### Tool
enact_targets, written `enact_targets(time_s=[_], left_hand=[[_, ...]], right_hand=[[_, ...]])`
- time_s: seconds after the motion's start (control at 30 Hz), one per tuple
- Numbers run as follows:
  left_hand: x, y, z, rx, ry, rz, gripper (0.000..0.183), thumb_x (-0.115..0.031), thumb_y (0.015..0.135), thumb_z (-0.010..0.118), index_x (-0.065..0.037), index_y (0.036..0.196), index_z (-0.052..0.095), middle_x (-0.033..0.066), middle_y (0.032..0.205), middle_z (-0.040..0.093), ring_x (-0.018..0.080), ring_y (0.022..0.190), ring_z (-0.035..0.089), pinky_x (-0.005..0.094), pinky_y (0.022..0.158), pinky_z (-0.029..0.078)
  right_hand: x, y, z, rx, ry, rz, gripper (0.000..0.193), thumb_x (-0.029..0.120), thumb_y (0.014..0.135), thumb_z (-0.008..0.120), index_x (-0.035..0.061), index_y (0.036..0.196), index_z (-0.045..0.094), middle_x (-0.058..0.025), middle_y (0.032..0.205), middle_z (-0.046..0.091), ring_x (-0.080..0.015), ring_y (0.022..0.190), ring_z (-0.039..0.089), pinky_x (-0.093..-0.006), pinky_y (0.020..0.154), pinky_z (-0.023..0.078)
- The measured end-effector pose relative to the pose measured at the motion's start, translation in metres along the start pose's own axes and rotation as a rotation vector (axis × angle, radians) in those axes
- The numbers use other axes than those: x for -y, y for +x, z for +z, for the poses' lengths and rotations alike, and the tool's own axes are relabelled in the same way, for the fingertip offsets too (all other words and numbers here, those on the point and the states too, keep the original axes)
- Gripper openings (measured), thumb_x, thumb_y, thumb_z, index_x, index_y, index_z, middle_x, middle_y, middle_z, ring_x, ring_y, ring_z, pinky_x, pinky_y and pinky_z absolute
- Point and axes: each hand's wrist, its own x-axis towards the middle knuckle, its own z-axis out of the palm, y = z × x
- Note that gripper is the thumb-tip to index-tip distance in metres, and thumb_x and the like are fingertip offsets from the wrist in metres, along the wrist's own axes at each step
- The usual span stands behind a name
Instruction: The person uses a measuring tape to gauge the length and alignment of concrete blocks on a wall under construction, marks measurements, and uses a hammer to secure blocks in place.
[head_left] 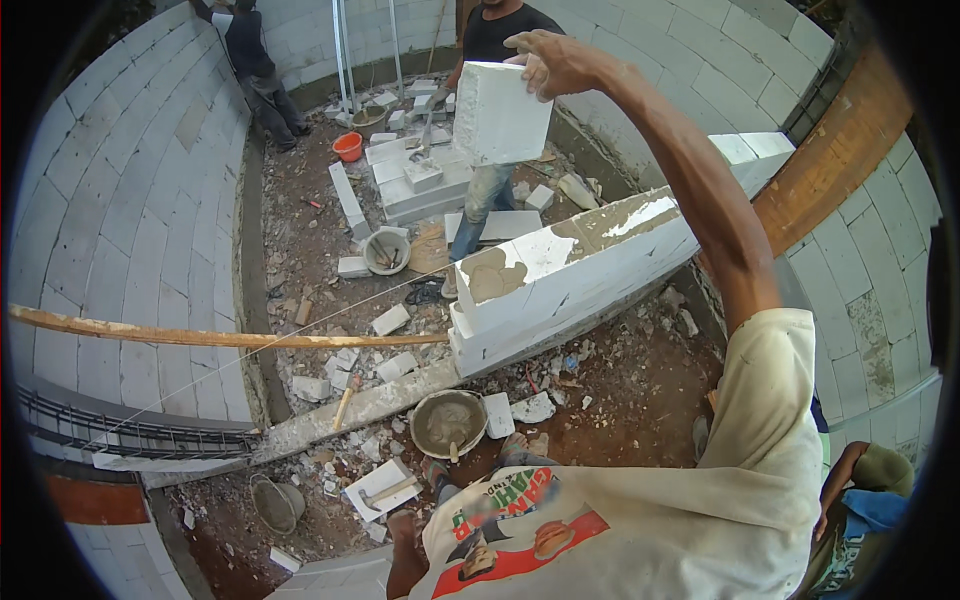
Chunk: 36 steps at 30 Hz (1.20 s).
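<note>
My raised right hand (548, 66) grips the upper right edge of a white lightweight concrete block (500, 115), its fingers bent over the top. The block hangs in the air above a low block wall (570, 290), apart from it. Grey mortar (615, 226) covers parts of the wall's top, with a thicker patch at its near left end. Low by my body, part of my left arm (405, 555) points down toward the ground; its fingers cannot be made out. Near my feet stands a mortar bucket (447, 424) with a trowel handle at its rim.
A co-worker in a dark shirt (490, 40) stands behind the held block; another person (258, 70) is at the far left wall. A string and a wooden plank (220, 336) cross the left side. Stacked blocks (425, 185), buckets, rubble and a hammer (385, 492) lie about.
</note>
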Motion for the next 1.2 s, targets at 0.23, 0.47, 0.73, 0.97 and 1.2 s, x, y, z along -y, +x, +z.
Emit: enact_targets(time_s=[0.23,0.47,0.73,0.97,1.2], left_hand=[[-0.059,-0.115,0.076,-0.009,-0.132,-0.375,0.008,-0.008,0.086,0.066,-0.012,0.083,0.072,-0.0007,0.078,0.068,0.0142,0.069,0.067,0.0305,0.058,0.053],[-0.075,-0.009,0.006,-0.434,-1.673,-0.753,0.023,-0.006,0.091,0.065,0.004,0.112,0.070,0.0062,0.084,0.067,0.0155,0.065,0.063,0.0255,0.055,0.049],[-0.187,0.200,-0.350,-0.574,-1.150,0.107,0.086,-0.022,0.090,0.076,0.007,0.156,0.030,0.0262,0.147,0.050,0.0312,0.136,0.052,0.0417,0.109,0.049],[-0.255,0.277,-0.476,-0.601,-0.882,0.469,0.146,-0.044,0.057,0.100,0.005,0.162,0.012,0.0291,0.158,0.035,0.0369,0.151,0.034,0.0481,0.119,0.037],[-0.266,0.289,-0.486,-0.365,-0.918,0.536,0.135,-0.043,0.054,0.101,0.005,0.156,0.027,0.0244,0.145,0.050,0.0347,0.137,0.049,0.0453,0.117,0.039]], right_hand=[[0.054,0.057,0.045,0.615,0.102,0.306,0.123,-0.004,0.052,0.088,0.0228,0.161,0.037,-0.0252,0.136,0.064,-0.0389,0.122,0.065,-0.0519,0.108,0.050],[0.117,0.018,0.050,0.590,0.197,-0.047,0.101,0.002,0.060,0.082,0.0212,0.153,0.049,-0.0192,0.115,0.073,-0.0383,0.099,0.073,-0.0504,0.088,0.060],[0.164,-0.032,0.040,0.622,0.057,-0.225,0.087,0.010,0.053,0.083,0.0029,0.137,0.060,-0.0208,0.102,0.075,-0.0363,0.095,0.075,-0.0427,0.085,0.060],[0.152,-0.064,0.064,0.322,-0.038,-0.327,0.088,0.020,0.053,0.088,-0.0024,0.133,0.061,-0.0269,0.116,0.071,-0.0384,0.108,0.072,-0.0466,0.088,0.060],[0.120,-0.145,0.038,-0.334,0.221,-0.204,0.072,0.032,0.080,0.085,0.0062,0.141,0.058,-0.0191,0.134,0.066,-0.0329,0.122,0.066,-0.0434,0.104,0.054]])
